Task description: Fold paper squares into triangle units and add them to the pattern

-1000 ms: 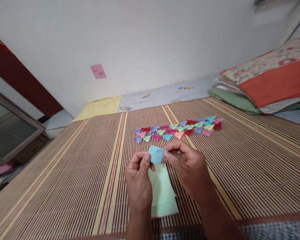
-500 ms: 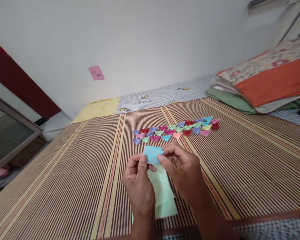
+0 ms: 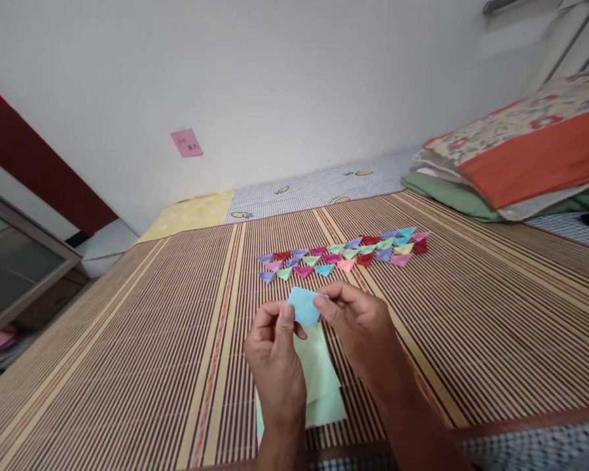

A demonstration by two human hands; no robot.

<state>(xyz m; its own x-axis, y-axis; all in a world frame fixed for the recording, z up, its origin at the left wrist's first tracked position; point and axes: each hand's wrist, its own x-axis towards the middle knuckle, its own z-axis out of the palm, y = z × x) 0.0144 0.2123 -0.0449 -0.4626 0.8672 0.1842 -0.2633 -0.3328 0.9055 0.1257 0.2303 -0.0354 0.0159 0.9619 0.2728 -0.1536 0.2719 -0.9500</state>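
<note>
Left hand [image 3: 273, 353] and right hand [image 3: 360, 327] pinch our blue paper [image 3: 304, 306] from both sides, above the green sheets [image 3: 321, 386] on the mat [image 3: 152, 340]; we should probably line up its edges before creasing.

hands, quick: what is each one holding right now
left hand: closed, pinching the left edge of the blue paper.
right hand: closed, pinching the right edge of the same blue paper.
</note>
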